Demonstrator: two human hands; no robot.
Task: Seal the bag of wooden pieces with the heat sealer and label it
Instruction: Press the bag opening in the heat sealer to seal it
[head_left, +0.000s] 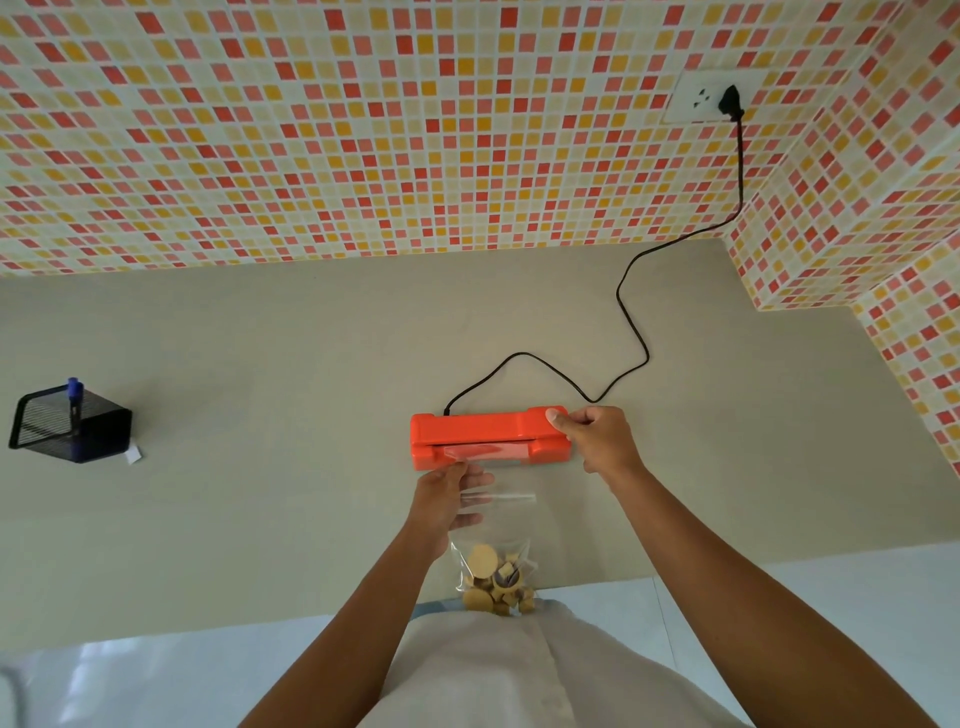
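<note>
Grey worktop (260, 364): one sealer (485, 434), one bag (493, 551), one pen holder (72, 428).
The bag of wooden pieces (496, 579) is pinched by the left hand (447, 499); the sealer's end is gripped by the right hand (597, 436); one pen (74, 397) is kept in the holder.

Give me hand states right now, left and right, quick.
Left hand: closed on the clear bag, its top edge in the heat sealer.
Right hand: gripping the heat sealer's right end.

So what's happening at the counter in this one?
A person is feeding the open top of a clear bag of wooden pieces into an orange heat sealer. The left hand holds the bag near its top; the right hand grips the sealer's right end. The sealer is plugged in. A marker waits in a mesh holder.
</note>
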